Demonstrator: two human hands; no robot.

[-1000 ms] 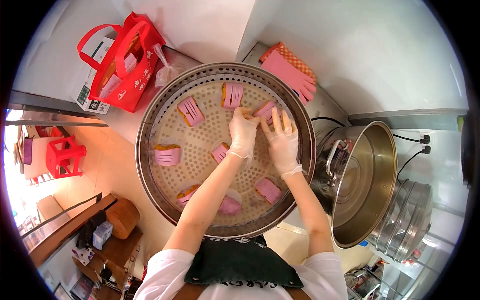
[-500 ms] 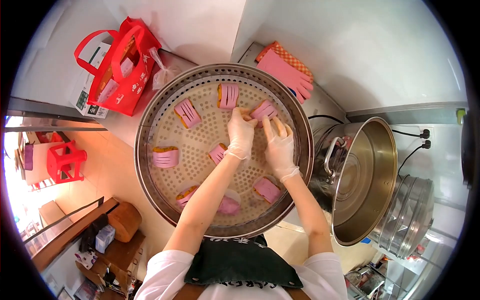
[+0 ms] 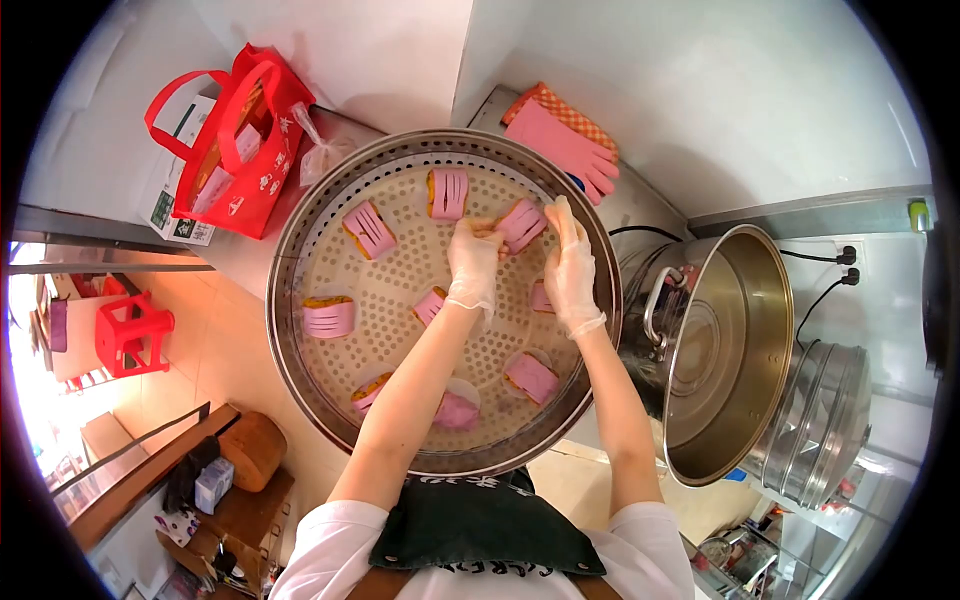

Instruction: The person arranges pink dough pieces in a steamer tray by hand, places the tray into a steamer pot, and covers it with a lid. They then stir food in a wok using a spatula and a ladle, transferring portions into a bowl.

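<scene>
Moved the right hand (image 3: 572, 270) since the earlier frame, from the near edge of a slit pink roll (image 3: 521, 225) round to its right, closer to the rim of the round steamer tray (image 3: 285, 340). From the head view, held that hand flat and straight-fingered under thin, wrinkled film, grasping nothing. Curled the left hand (image 3: 472, 262), filmed alike, with fingertips at the roll's near left corner; could not tell whether pinching or merely touching. Found that soft, matte roll inside the tray, toward its far right. Noted other plump rolls (image 3: 448, 194) spread over the tray's pale, dotted liner (image 3: 380, 305). Saw limp pink gloves (image 3: 560, 148) beyond the tray's far right rim, and a deep, shiny metal pot (image 3: 755, 360) to its right.
</scene>
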